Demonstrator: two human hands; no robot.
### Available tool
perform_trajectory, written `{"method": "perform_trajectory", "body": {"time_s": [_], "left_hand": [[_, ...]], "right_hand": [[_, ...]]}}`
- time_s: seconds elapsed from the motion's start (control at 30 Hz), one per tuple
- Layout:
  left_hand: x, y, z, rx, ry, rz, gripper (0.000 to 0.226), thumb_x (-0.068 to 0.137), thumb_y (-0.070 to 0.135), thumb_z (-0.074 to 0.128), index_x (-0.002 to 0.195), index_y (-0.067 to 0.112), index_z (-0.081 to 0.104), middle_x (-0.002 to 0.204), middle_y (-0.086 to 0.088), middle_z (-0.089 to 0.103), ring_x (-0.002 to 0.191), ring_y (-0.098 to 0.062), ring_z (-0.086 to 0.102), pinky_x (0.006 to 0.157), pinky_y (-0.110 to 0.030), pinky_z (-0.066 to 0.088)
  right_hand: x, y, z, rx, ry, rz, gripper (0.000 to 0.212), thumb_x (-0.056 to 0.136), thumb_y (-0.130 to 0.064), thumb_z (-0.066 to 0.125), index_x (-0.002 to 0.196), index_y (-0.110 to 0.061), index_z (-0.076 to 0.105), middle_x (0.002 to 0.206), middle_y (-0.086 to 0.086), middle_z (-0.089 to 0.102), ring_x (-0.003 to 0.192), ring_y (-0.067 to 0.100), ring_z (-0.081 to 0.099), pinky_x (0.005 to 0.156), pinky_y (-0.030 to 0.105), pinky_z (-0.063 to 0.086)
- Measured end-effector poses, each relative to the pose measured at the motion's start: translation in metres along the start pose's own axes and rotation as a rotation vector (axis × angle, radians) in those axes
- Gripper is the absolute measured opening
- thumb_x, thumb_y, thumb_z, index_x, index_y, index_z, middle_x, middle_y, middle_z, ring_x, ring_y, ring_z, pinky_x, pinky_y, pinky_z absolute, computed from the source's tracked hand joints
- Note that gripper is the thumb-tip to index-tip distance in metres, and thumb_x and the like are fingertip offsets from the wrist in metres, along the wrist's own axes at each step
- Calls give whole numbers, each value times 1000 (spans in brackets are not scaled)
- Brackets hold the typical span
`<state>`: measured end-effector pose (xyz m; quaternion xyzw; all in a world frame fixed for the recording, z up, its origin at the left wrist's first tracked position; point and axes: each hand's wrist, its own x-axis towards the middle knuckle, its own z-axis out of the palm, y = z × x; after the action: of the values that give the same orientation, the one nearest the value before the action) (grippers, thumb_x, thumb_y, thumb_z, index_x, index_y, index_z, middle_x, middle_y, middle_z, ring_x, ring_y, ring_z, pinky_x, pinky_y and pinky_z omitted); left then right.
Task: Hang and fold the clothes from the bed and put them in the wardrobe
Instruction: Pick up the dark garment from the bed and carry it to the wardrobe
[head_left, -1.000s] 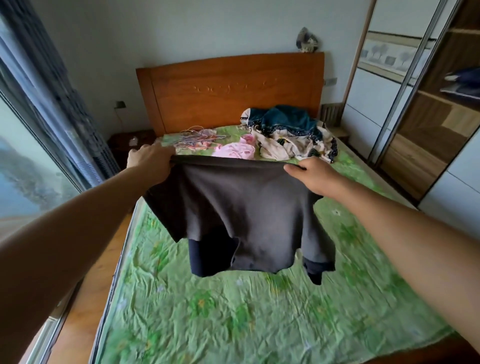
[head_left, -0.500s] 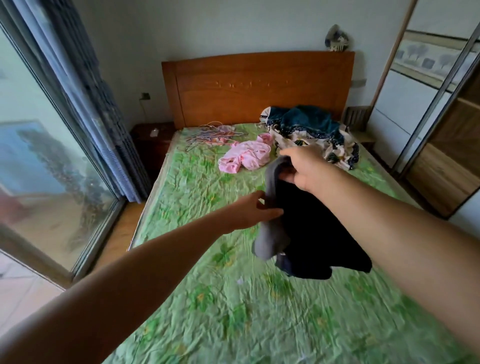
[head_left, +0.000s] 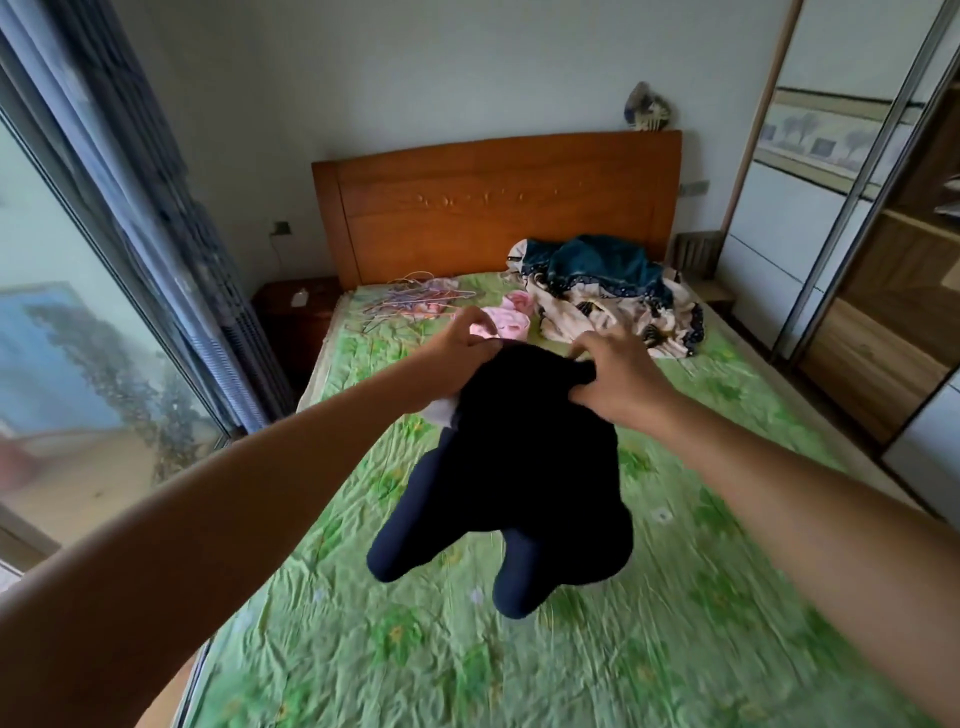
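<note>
Fingers (head_left: 467, 326) of left hand (head_left: 460, 358) and right hand (head_left: 618, 384) both pinch top edge of dark garment (head_left: 519, 467), no longer right-only; it hangs below them over bed (head_left: 701, 597), fold not started.

The dark garment (head_left: 519, 467) is smeared by motion, and its folds cover some fingers of the left hand (head_left: 460, 358) and right hand (head_left: 618, 384). At three o'clock the wardrobe (head_left: 883, 338) is cut off.
</note>
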<state>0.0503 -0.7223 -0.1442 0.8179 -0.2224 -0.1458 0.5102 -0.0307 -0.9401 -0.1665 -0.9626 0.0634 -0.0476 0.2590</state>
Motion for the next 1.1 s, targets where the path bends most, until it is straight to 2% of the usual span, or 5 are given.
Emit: {"method": "perform_trajectory", "body": {"time_s": [0.1, 0.57, 0.83, 1.0, 1.1], "left_hand": [[6, 12, -7, 122, -86, 5, 27, 96, 23, 65, 111, 19, 43, 85, -9, 63, 62, -15, 48, 47, -23, 37], [-37, -43, -34, -18, -322, -177, 75, 72, 7, 86, 128, 21, 38, 116, -7, 67, 102, -18, 67, 82, -35, 56], [-44, -62, -33, 143, 141, 0, 22, 84, 1, 57, 86, 23, 57, 75, 1, 60, 65, -10, 51, 54, -19, 40], [-30, -28, -50, 240, 201, 75, 14, 87, 10, 59, 98, 17, 65, 85, -2, 64, 78, -20, 62, 69, -32, 50], [-29, -19, -55, 223, 182, 67, 10, 90, 14, 63, 99, 18, 64, 90, -3, 69, 79, -19, 63, 68, -32, 51]], "right_hand": [[-5, -23, 17, 112, 4, -187, 74, 79, -38, 81, 140, -29, 42, 138, 3, 47, 128, 23, 44, 102, 39, 41], [17, -82, 59, 382, 191, -135, 14, 101, -17, 46, 93, -8, 53, 83, 7, 58, 78, 28, 54, 64, 39, 36], [34, -85, 38, 194, 121, -116, 7, 94, -14, 48, 95, -18, 54, 85, 9, 61, 80, 33, 58, 66, 42, 43], [24, -85, 41, -14, -83, -431, 81, 83, -22, 73, 148, -33, 27, 130, 13, 51, 113, 31, 53, 89, 47, 51], [20, -92, 52, 157, 96, -462, 48, 89, -20, 69, 132, -21, 49, 114, 8, 65, 100, 27, 62, 78, 38, 50]]}}
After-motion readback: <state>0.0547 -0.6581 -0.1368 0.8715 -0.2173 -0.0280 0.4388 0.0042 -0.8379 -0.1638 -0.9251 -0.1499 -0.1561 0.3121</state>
